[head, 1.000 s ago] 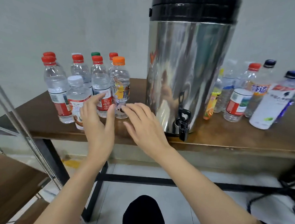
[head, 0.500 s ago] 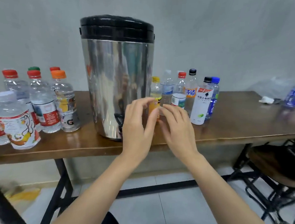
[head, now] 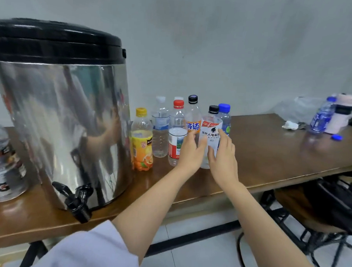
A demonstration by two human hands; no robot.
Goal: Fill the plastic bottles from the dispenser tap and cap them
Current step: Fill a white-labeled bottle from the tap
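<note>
A brown wooden table (head: 271,151) is standing against a pale grey wall (head: 235,45), carrying a shiny steel dispenser drum (head: 60,118), its black tap (head: 78,201) at lower left, and a cluster of bottles (head: 160,132) at centre frame. The left hand (head: 190,154) and right hand (head: 223,159) are flanking the clear plastic bottle with white label and black cap (head: 210,132) at the cluster's front right, fingers spread and nearly straight; whether they are touching it I cannot tell. One hand should probably be wrapping its body low, sparing the light neighbours.
</note>
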